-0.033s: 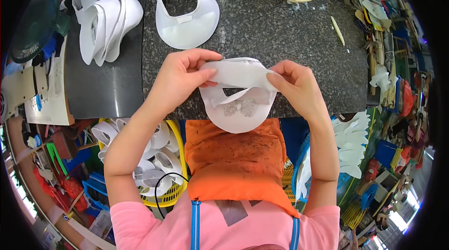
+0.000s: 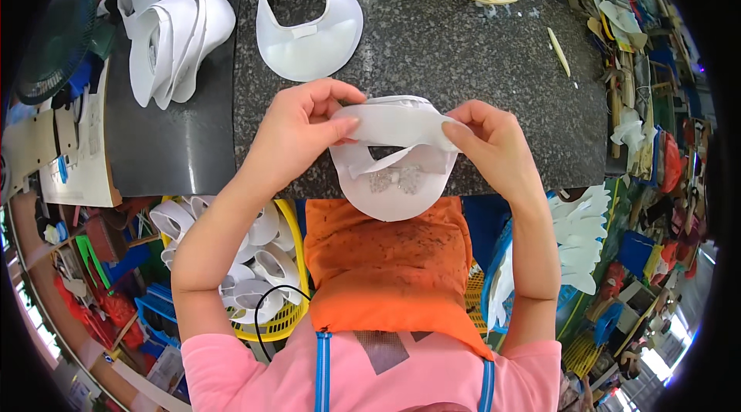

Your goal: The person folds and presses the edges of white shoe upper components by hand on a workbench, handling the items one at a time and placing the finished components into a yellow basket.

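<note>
left hand (image 2: 297, 130) and right hand (image 2: 494, 146) both pinching a white shoe upper (image 2: 394, 157) at frame centre, over the speckled surface (image 2: 463, 49).

matt white upper (image 2: 394, 180), speckled polished stone slab (image 2: 463, 49)

At frame centre I see the white fabric shoe upper (image 2: 394, 161) on the speckled granite slab (image 2: 478, 65), above the orange cloth (image 2: 386, 265). A second white upper (image 2: 309, 26) lies above it; stacked white uppers (image 2: 174, 45) upper left, a yellow basket (image 2: 289, 315) lower left.
</note>
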Demonstrator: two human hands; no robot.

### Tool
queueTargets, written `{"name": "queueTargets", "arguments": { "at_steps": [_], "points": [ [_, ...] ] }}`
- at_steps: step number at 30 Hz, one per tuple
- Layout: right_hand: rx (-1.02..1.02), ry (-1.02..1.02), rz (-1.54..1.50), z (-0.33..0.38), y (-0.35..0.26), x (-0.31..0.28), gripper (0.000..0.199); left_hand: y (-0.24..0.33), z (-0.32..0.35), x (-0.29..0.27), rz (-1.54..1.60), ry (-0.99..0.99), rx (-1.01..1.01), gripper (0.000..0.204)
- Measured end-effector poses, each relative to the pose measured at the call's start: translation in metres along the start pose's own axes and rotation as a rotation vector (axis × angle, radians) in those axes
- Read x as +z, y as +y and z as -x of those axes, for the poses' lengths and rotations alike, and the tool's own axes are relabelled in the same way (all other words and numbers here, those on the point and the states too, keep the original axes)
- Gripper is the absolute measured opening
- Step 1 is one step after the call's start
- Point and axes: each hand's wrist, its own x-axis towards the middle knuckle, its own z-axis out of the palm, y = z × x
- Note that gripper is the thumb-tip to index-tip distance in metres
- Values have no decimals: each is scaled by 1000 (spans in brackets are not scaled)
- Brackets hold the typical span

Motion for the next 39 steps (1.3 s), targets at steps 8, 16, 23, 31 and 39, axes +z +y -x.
{"name": "queueTargets", "arguments": {
  "at_steps": [8, 16, 23, 31, 39],
  "points": [
    [50, 20, -129, 1, -12, -2, 17, 8, -2, 7, -43, 85, 42, 8],
    [80, 6, -167, -1, -6, 2, 14, 4, -4, 7, -101, 96, 48, 9],
    [91, 77, -243, -4, -10, 10, 10, 2, -1, 13, -202, 131, 66, 11],
    [29, 183, 29, -2, -6, 21, 9, -7, -7, 22, -531, 226, 361, 12],
    [-322, 356, 468, -3, -13, 35, 11, 8, -7, 19, -1190, 198, 421, 18]
  ]
}}
